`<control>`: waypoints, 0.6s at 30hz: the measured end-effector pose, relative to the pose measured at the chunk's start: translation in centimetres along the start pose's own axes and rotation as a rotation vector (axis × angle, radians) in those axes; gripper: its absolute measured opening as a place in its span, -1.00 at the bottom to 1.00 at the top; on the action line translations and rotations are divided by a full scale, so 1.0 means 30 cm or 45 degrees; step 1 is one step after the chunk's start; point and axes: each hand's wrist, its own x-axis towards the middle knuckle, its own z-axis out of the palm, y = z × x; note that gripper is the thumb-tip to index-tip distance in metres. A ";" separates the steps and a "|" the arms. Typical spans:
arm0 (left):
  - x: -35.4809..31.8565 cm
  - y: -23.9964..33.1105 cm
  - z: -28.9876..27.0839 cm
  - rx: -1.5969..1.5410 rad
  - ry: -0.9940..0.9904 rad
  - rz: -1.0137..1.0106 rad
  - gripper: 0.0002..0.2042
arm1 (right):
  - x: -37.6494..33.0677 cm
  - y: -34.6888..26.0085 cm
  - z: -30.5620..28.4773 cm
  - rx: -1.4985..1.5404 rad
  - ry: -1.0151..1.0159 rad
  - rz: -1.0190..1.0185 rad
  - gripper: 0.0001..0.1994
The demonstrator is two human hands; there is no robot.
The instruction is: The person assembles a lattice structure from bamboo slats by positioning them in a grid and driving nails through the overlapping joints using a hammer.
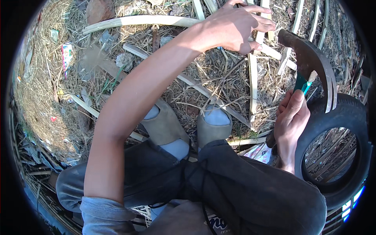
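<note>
Head view, right hand (290, 117) clamped on hammer (311, 66), left hand (235, 27) pinching bamboo strip (253, 78)

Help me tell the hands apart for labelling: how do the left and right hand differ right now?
The left hand reaches far forward, fingers curled at a bamboo strip; the right hand stays nearer the body beside the tyre. The left shows no tool; the right grips a curved sickle. Both are bare.

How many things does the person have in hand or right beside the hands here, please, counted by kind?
Curved rusty sickle blade with a teal handle, in the right hand: 1
Pale split bamboo strip, held by the left hand: 1
Black rubber tyre beside the right hand: 1
Total: 3
</note>
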 end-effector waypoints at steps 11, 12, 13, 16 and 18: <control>0.010 -0.017 0.005 -0.347 0.105 0.261 -0.50 | -0.034 0.079 0.049 -0.282 -0.067 -0.077 -0.42; 0.011 -0.012 0.030 -0.128 0.133 0.248 -0.47 | -0.071 0.078 0.065 -0.132 0.097 -0.093 -0.43; 0.014 -0.007 0.041 -0.010 0.122 0.191 -0.44 | -0.096 0.062 0.057 -0.057 0.105 -0.032 -0.42; -0.014 -0.054 0.047 0.283 0.202 0.270 -0.34 | -0.058 0.095 0.119 -0.216 0.010 -0.095 -0.40; 0.024 -0.044 0.062 0.329 0.263 0.317 -0.32 | -0.039 0.116 0.084 -0.340 0.013 -0.212 -0.42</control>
